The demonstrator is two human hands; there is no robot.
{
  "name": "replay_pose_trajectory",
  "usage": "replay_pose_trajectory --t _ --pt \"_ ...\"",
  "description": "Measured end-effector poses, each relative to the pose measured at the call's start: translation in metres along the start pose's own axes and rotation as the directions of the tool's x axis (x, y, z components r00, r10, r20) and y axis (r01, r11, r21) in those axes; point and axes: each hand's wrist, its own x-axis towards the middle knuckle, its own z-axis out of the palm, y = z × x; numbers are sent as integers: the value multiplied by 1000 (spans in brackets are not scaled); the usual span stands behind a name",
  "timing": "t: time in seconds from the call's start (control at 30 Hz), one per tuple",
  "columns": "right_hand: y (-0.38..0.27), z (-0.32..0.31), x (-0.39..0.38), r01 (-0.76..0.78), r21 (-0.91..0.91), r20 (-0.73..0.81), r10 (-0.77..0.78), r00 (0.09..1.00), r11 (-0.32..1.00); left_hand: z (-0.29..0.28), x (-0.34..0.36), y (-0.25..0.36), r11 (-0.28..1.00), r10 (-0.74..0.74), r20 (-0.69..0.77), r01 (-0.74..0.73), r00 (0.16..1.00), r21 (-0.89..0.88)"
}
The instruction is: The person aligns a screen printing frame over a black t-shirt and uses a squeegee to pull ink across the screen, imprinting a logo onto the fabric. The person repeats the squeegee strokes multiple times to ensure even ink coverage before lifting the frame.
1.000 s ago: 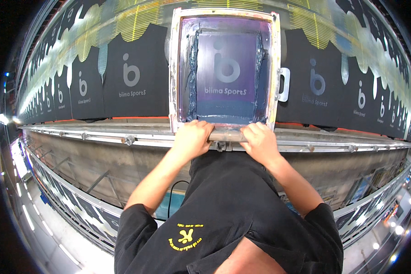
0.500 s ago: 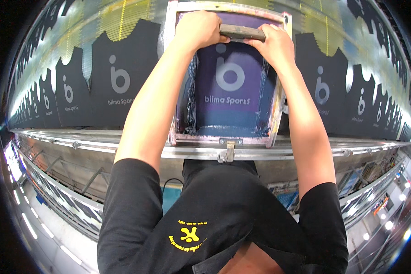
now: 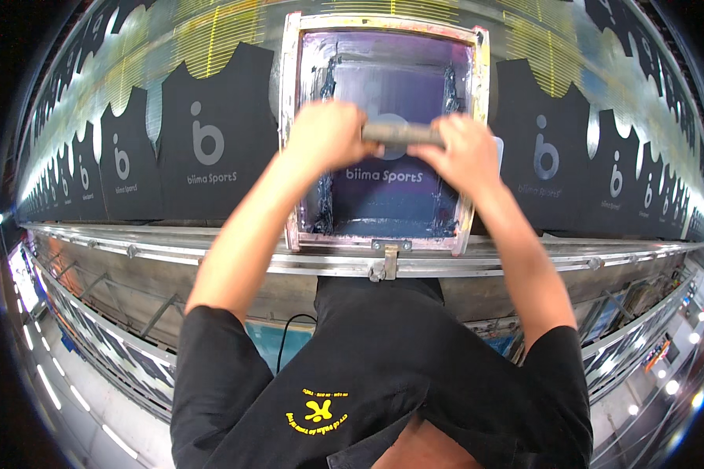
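Both my hands grip a squeegee (image 3: 401, 134) by its bar, one at each end, about halfway down inside a screen printing frame (image 3: 289, 86). My left hand (image 3: 327, 139) wraps the left end and my right hand (image 3: 463, 148) the right end, thumbs toward each other. Under the squeegee lies the purple-blue mesh (image 3: 391, 82), showing a pale round logo and lettering. Dark ink (image 3: 326, 195) streaks both sides of the mesh. The squeegee's blade edge is hidden beneath its bar.
Black cut shirt panels (image 3: 208, 117) with pale logos lie along the table to the left, and more panels (image 3: 546, 125) to the right. A metal rail (image 3: 321, 266) runs along the near edge, with a clamp (image 3: 385, 262) at the frame's foot.
My hands have drawn the squeegee from the far end of the frame toward me, to around the middle. The far part of the mesh is now uncovered.
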Motion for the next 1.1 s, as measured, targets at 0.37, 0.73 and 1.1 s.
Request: replay_pose_trajectory --t 0.37,0.73,1.1 --pt "29 28 43 -111 -13 -60 110 992 994 15 51 -14 999 -27 -263 32 964 16" --pt "-45 5 -114 -44 182 7 43 999 982 63 -102 57 990 -35 -23 31 999 -139" --pt "-16 3 -94 -557 355 583 288 760 750 69 -39 38 964 57 485 78 873 -253"
